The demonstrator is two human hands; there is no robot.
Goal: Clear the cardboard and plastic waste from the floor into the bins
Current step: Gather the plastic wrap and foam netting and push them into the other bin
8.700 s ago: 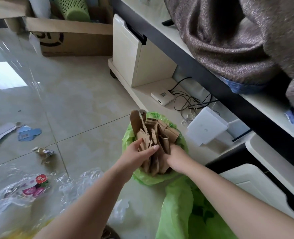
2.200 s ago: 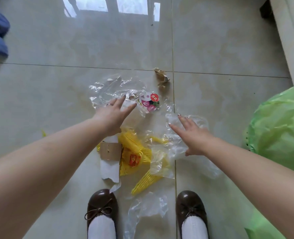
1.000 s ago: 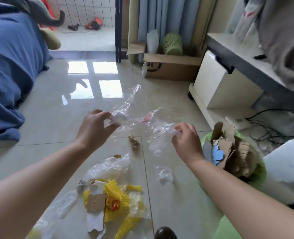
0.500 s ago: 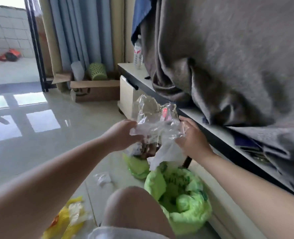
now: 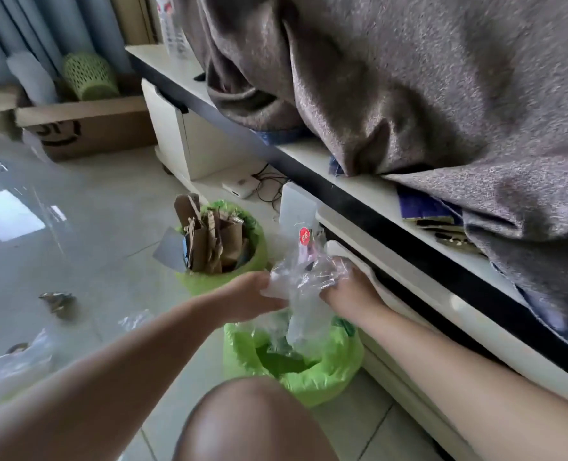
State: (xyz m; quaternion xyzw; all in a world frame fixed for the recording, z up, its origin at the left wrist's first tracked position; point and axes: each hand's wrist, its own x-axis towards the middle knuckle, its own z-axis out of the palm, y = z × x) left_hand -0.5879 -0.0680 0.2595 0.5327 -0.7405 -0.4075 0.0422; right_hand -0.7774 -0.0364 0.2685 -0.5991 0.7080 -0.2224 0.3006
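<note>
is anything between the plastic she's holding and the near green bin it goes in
Nothing visible blocks it. Both hands, left hand and right hand, grip the clear plastic wrap right above the near bin, its tail already hanging into the open mouth. The cardboard-filled bin sits farther back, out of the path.

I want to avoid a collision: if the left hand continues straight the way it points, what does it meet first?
Most likely the clear plastic wrap that the left hand already grips; beyond it the right hand. Depth is unclear.
</note>
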